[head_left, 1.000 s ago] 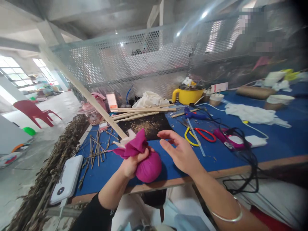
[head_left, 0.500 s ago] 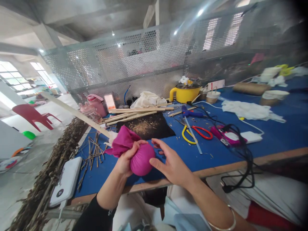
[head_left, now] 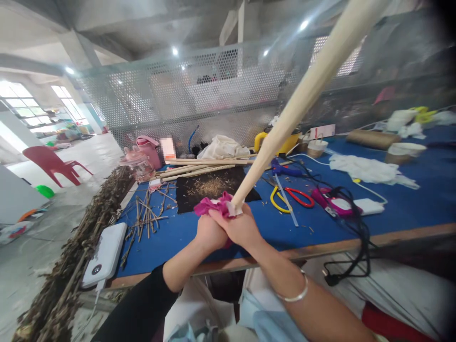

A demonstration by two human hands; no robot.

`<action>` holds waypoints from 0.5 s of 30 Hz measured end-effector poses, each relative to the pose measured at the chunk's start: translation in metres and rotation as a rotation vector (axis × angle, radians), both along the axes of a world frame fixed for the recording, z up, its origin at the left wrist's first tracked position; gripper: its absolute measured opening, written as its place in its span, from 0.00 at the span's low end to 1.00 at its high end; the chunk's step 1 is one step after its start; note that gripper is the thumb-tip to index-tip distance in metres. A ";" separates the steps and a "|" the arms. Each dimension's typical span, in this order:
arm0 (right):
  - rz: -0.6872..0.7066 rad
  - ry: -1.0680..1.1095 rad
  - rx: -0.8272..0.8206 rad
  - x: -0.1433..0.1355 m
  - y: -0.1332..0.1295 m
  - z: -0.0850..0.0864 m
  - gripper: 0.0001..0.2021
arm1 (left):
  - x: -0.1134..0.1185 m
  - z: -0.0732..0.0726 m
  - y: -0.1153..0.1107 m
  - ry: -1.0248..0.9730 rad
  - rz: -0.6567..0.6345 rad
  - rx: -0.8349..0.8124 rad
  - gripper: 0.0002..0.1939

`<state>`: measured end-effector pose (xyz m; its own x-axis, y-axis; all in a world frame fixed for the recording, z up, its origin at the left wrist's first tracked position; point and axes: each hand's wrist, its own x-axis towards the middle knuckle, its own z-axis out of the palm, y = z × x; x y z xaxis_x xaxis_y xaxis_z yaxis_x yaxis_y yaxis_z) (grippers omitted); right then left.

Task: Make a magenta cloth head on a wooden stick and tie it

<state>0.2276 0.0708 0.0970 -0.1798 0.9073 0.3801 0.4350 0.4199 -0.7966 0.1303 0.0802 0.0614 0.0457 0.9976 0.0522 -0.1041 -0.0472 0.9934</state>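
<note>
Both hands are wrapped round a bundle of magenta cloth (head_left: 213, 206) near the table's front edge. My left hand (head_left: 211, 232) closes on its left side, and my right hand (head_left: 242, 227) closes on its right side, with the two touching. A pale wooden stick (head_left: 285, 128) rises from the cloth's gathered top, leaning up and to the right towards the camera. Some white material (head_left: 233, 209) shows round the stick's lower end. The cloth's rounded part is mostly hidden by my hands.
On the blue table (head_left: 213, 251) lie a black mat (head_left: 188, 197) with shavings, wooden sticks (head_left: 203, 168), thin twigs (head_left: 144, 213), red-and-yellow-handled scissors (head_left: 299, 197), a blue glue gun (head_left: 285, 168), black cables (head_left: 359, 223) and a white power bank (head_left: 107, 251).
The stick has swung from pointing left to pointing up and right. My right hand, open beside the magenta ball before, now grips the cloth with my left hand.
</note>
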 end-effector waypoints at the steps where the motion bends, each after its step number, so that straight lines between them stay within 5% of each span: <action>1: 0.004 0.038 -0.013 -0.002 0.005 -0.001 0.07 | -0.001 0.003 0.000 0.005 0.008 -0.005 0.10; 6: 0.331 0.317 -0.107 0.012 0.028 0.006 0.25 | -0.020 0.030 0.000 -0.050 -0.006 -0.046 0.17; 9: 0.269 0.431 -0.109 0.030 0.026 0.012 0.31 | -0.034 0.040 -0.002 -0.175 0.000 -0.160 0.16; 15: 0.267 -0.084 0.010 0.037 -0.012 0.007 0.23 | -0.036 0.024 -0.013 -0.214 0.004 -0.208 0.19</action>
<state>0.2646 0.0593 0.1042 -0.4436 0.8195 0.3628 0.3719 0.5367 -0.7574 0.0939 0.0667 0.0852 0.0517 0.9880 -0.1458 -0.3124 0.1546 0.9373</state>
